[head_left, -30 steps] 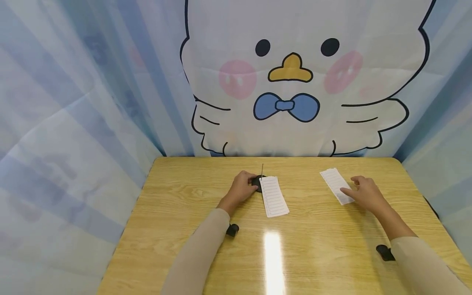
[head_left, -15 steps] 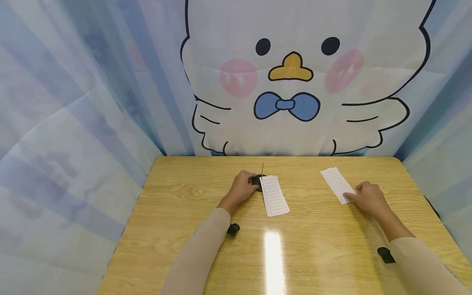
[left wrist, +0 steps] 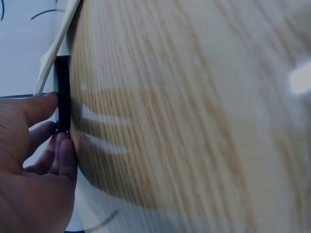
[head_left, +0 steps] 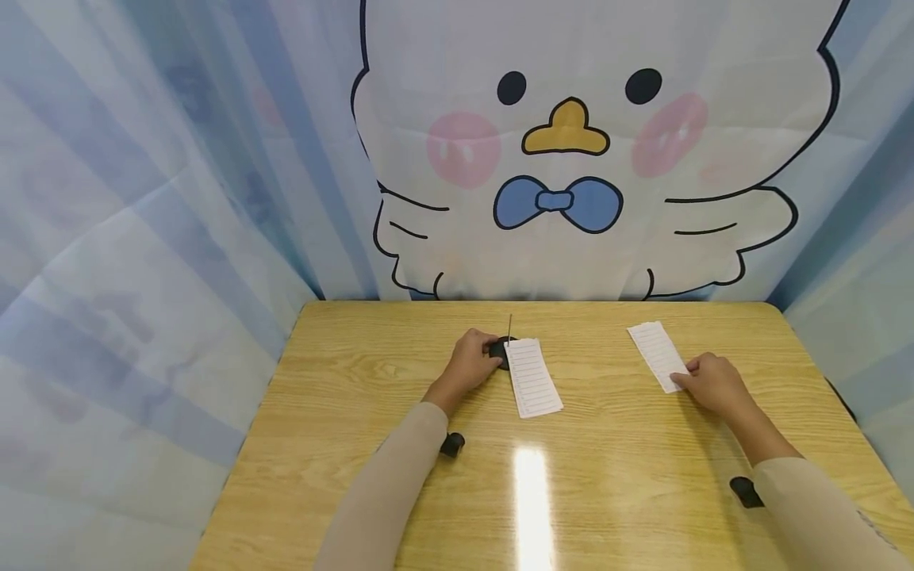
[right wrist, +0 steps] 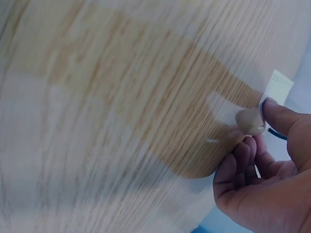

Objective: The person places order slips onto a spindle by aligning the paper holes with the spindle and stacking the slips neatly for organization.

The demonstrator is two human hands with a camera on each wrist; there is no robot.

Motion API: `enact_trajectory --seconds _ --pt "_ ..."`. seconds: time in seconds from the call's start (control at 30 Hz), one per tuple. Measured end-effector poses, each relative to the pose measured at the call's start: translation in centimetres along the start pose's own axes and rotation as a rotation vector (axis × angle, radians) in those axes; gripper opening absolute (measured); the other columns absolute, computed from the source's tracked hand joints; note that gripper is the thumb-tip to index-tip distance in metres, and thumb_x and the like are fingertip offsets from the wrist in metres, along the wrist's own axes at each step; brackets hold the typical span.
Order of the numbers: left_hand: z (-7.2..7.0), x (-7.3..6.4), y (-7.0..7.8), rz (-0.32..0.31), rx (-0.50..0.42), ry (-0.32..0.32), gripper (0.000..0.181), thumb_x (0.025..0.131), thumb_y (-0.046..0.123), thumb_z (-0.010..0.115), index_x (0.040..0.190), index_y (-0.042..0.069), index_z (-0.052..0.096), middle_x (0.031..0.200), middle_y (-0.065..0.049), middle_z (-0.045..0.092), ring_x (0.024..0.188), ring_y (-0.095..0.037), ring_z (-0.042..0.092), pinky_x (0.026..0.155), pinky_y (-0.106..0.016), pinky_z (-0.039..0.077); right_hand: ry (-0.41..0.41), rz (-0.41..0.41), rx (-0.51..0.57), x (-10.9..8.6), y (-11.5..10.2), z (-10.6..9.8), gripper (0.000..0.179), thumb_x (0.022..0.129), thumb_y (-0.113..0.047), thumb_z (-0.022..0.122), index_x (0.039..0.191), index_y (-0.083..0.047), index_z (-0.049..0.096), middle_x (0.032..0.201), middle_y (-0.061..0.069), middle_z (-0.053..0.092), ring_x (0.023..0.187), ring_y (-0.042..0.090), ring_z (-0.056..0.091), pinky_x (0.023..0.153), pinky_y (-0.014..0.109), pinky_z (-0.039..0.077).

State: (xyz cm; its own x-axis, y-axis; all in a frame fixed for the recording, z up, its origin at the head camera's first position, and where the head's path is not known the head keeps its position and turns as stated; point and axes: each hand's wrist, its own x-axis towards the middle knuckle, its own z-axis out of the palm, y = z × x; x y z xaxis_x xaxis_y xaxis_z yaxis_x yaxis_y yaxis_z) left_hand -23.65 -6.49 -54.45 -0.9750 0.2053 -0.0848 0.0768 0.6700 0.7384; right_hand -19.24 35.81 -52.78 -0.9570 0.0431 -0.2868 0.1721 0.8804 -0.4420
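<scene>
In the head view, my left hand (head_left: 467, 361) holds the left side of a receipt spike's round black base (head_left: 497, 353), thumb and fingers at its rim. A thin metal spike (head_left: 510, 327) rises from it. Lined white paper slips (head_left: 532, 381) are at the spike and spread toward me over the table. Seen from the left wrist, the base (left wrist: 63, 92) is edge-on between fingers and table. Farther right, my right hand (head_left: 714, 385) pinches the near corner of a lined slip (head_left: 653, 353). The right wrist view has the thumb on that slip (right wrist: 278, 90).
Both hands work over a wooden table (head_left: 321, 444) with a bright light reflection near its front. A curtain (head_left: 557, 262) printed with a cartoon face hangs along the back edge. Black wrist devices show beside the left (head_left: 452, 444) and right (head_left: 746, 492) sleeves.
My right hand has come down onto the near corner of the right-hand slip and now pinches it. The slip has shifted slightly right. My left hand stays on the black base.
</scene>
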Motion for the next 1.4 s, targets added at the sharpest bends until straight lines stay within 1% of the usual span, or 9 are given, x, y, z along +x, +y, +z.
enact_trajectory --seconds 0.17,0.43,0.57,0.7,0.8,0.87,1.03,1.2,1.4 --pt "-0.1 0.1 0.0 0.002 0.001 -0.007 0.044 0.096 0.014 0.075 0.139 0.007 0.065 0.129 -0.011 0.059 0.112 -0.022 0.061 0.092 -0.034 0.056 -0.008 0.003 0.017 0.2 0.2 -0.1 0.048 0.101 -0.023 0.063 0.12 0.02 0.054 0.12 0.041 0.055 0.105 0.048 0.056 0.09 0.059 0.048" --pt "-0.2 -0.1 -0.1 -0.009 -0.002 -0.006 0.045 0.096 0.014 0.075 0.139 0.006 0.065 0.127 -0.011 0.06 0.109 -0.022 0.06 0.091 -0.036 0.055 0.037 -0.027 0.051 0.2 0.3 0.4 0.041 0.099 -0.018 0.066 0.115 0.016 0.05 0.111 0.036 0.058 0.098 0.044 0.057 0.083 0.054 0.05" --pt "-0.1 -0.1 -0.2 -0.012 0.003 -0.004 0.045 0.096 0.014 0.076 0.139 0.006 0.065 0.126 -0.011 0.06 0.109 -0.022 0.06 0.091 -0.036 0.055 0.05 -0.028 0.067 0.2 0.3 0.5 0.046 0.098 -0.018 0.065 0.121 0.017 0.045 0.107 0.032 0.058 0.096 0.042 0.057 0.081 0.051 0.05" --pt "0.1 -0.1 -0.3 -0.006 0.01 -0.007 0.045 0.096 0.015 0.076 0.138 0.007 0.066 0.126 -0.01 0.06 0.107 -0.021 0.06 0.089 -0.035 0.055 0.021 -0.029 0.062 0.4 0.5 0.3 0.054 0.098 -0.019 0.064 0.129 0.02 0.043 0.106 0.03 0.058 0.094 0.04 0.055 0.079 0.047 0.049" --pt "0.1 -0.1 -0.3 -0.007 0.004 -0.004 0.045 0.095 0.014 0.076 0.138 0.006 0.066 0.126 -0.01 0.06 0.108 -0.021 0.06 0.09 -0.035 0.054 -0.004 -0.019 0.049 0.5 0.5 0.2 0.051 0.097 -0.021 0.063 0.123 0.019 0.046 0.101 0.027 0.057 0.09 0.037 0.053 0.076 0.043 0.047" --pt "0.1 -0.1 -0.2 -0.009 -0.001 0.001 0.045 0.095 0.014 0.076 0.138 0.006 0.066 0.127 -0.011 0.06 0.109 -0.022 0.06 0.092 -0.036 0.055 -0.01 -0.011 0.045 0.6 0.3 0.1 0.051 0.097 -0.022 0.062 0.121 0.02 0.046 0.103 0.03 0.057 0.089 0.036 0.052 0.075 0.042 0.046" --pt "0.0 -0.2 -0.2 -0.013 -0.002 0.009 0.044 0.095 0.013 0.076 0.137 0.006 0.067 0.127 -0.011 0.06 0.109 -0.022 0.061 0.092 -0.036 0.055 -0.002 -0.001 0.064 0.4 -0.1 -0.1 0.05 0.1 -0.02 0.055 0.124 0.023 0.047 0.114 0.039 0.056 0.09 0.039 0.054 0.077 0.045 0.048" --pt "0.0 -0.3 -0.2 -0.012 0.0 0.005 0.044 0.095 0.013 0.077 0.136 0.006 0.067 0.125 -0.011 0.061 0.107 -0.021 0.06 0.091 -0.035 0.055 0.005 0.021 0.095 -0.2 -0.1 -0.1 0.041 0.105 -0.02 0.042 0.118 0.018 0.05 0.11 0.033 0.057 0.091 0.038 0.053 0.076 0.043 0.046" --pt "0.0 -0.5 -0.1 -0.012 -0.017 0.015 0.044 0.095 0.013 0.076 0.137 0.005 0.066 0.127 -0.012 0.06 0.112 -0.023 0.061 0.095 -0.037 0.055 0.051 0.047 0.105 -0.5 0.0 -0.2 0.042 0.107 -0.023 0.039 0.119 0.016 0.05 0.112 0.034 0.057 0.094 0.04 0.053 0.078 0.046 0.046"
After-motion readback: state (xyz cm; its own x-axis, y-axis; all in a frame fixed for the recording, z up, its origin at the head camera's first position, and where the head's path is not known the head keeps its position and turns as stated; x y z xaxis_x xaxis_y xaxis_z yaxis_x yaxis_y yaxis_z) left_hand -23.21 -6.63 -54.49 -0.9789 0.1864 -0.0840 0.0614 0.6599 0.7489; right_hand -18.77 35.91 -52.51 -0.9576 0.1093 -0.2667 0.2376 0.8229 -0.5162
